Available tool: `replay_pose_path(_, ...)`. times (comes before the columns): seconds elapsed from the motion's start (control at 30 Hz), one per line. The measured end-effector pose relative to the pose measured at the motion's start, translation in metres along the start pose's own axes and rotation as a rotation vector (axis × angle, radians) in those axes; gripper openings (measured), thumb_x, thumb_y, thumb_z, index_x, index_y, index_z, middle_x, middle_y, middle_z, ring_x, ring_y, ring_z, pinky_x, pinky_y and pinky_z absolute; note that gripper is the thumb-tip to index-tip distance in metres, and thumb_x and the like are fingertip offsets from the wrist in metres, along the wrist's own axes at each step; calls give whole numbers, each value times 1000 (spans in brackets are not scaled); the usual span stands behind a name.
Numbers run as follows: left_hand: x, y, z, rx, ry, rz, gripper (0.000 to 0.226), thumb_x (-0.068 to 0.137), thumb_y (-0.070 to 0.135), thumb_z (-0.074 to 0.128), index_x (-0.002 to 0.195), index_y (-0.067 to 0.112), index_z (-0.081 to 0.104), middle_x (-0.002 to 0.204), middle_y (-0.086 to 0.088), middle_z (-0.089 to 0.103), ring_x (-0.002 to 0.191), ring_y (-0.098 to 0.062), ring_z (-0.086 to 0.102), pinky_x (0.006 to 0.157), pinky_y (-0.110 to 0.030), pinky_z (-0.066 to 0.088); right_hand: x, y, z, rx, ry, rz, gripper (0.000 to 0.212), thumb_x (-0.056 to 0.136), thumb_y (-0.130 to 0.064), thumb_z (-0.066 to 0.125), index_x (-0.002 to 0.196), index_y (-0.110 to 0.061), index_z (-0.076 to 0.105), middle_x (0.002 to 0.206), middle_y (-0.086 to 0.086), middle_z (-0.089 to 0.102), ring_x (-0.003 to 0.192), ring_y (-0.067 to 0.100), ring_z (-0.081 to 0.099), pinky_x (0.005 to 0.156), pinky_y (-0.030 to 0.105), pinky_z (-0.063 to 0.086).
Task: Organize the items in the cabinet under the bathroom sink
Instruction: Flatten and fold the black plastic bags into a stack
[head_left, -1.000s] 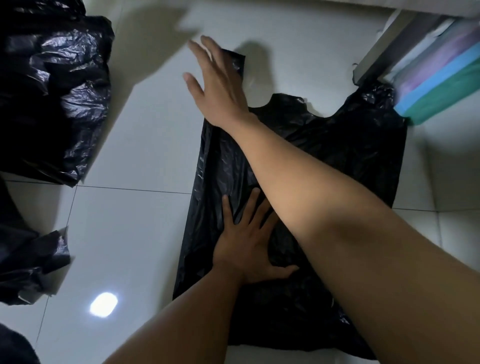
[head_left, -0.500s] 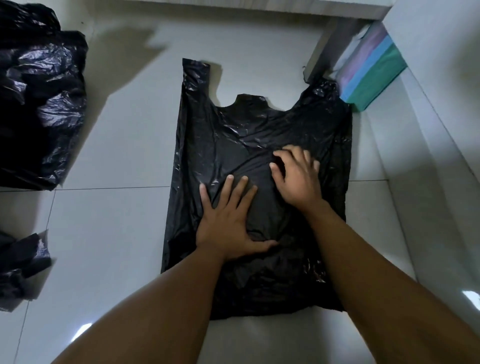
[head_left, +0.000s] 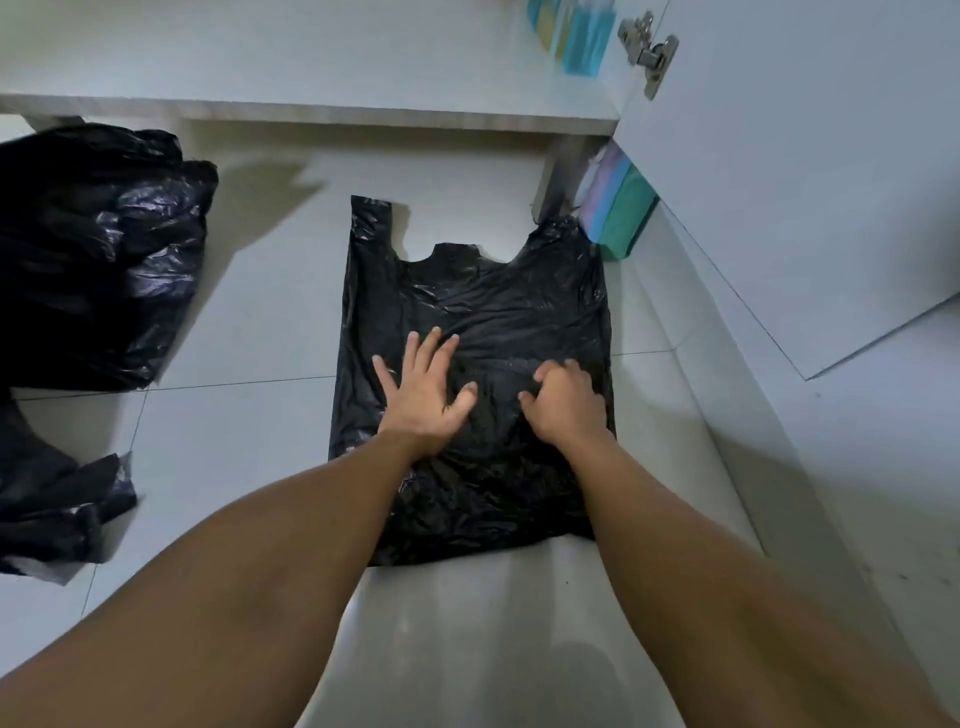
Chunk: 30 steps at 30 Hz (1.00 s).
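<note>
A black plastic carrier bag (head_left: 488, 296) lies spread flat on the white floor tiles, handles pointing toward the cabinet. My left hand (head_left: 423, 395) presses on its middle, palm down with fingers spread. Just to the right, my right hand (head_left: 563, 402) rests on the same bag with fingers curled, knuckles up; I cannot tell whether it pinches the plastic. The cabinet's bottom shelf (head_left: 322, 111) runs across the top of the view.
A heap of crumpled black bags (head_left: 98, 260) sits at the left, a smaller one (head_left: 52, 509) below it. The open white cabinet door (head_left: 810, 182) with its hinge (head_left: 649, 52) stands at the right. A pastel stack (head_left: 618, 213) leans under it; coloured items (head_left: 571, 31) stand on the shelf.
My right hand came back from the bag's far left handle to the bag's middle right, and its fingers curled. The left hand stayed pressed on the bag. The view tilted up toward the cabinet.
</note>
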<state>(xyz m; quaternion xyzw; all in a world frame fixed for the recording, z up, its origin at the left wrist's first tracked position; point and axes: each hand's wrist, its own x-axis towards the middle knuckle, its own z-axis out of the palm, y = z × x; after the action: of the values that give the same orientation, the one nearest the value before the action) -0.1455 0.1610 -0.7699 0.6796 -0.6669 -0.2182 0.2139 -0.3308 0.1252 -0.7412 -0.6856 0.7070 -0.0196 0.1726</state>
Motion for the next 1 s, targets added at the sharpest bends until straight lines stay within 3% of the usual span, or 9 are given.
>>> replay_pose_path(0.1,-10,5,-24,173,162,54,67,81,54,36,139,22,52,144,-6,42,140,-29,30,121,-57,6,-19,17,8,-21,-150,-62,58,93,-46,61,141,-16,48,143,11,40,133,33,36,106,51,40)
replay_pose_path(0.17,-20,5,-38,334,194,7,55,84,54,46,129,25,60,130,-2,48,125,-26,39,111,-50,25,-26,25,13,-8,-155,-84,63,94,-46,60,147,-16,42,146,10,36,135,32,33,108,48,39)
replay_pose_path(0.3,-40,2,-43,448,93,-75,60,86,66,50,132,29,56,131,1,48,124,-24,38,103,-47,30,-43,29,16,75,154,-104,50,94,-35,59,139,-17,50,137,9,47,127,31,39,100,45,42)
replay_pose_path(0.37,-47,10,-38,466,40,-1,64,85,70,50,133,29,54,133,2,47,126,-24,37,102,-47,29,-46,28,10,85,328,-1,41,94,-33,59,132,-19,55,130,8,50,122,30,42,96,45,40)
replay_pose_path(0.43,-52,27,-25,459,-4,79,64,84,71,52,132,29,55,132,3,48,126,-23,38,102,-47,29,-42,30,-2,149,372,147,36,96,-32,58,129,-19,55,128,8,50,121,30,44,97,46,39)
replay_pose_path(0.63,-61,97,21,284,-172,233,48,83,70,56,100,25,60,108,2,63,108,-22,56,94,-40,38,-12,43,-21,437,62,381,35,88,-25,74,116,-5,65,119,13,66,112,35,62,93,35,49)
replay_pose_path(0.77,-67,126,33,204,-252,102,59,73,85,52,86,28,52,96,1,69,93,-23,63,87,-40,44,-6,49,-24,715,24,396,14,86,-8,63,95,-3,72,95,12,70,93,32,67,78,32,56)
replay_pose_path(0.9,-64,123,48,218,-190,112,32,80,51,61,94,23,59,99,0,69,97,-26,65,92,-40,37,-2,50,-35,1270,-110,504,19,87,-6,55,101,-6,67,89,9,70,80,27,68,67,34,57)
replay_pose_path(1.0,-61,115,59,182,-112,173,13,76,33,58,83,22,58,86,3,68,84,-25,64,84,-38,35,8,53,-40,1333,-185,468,17,89,-24,61,102,-12,65,91,6,71,84,24,67,71,32,53)
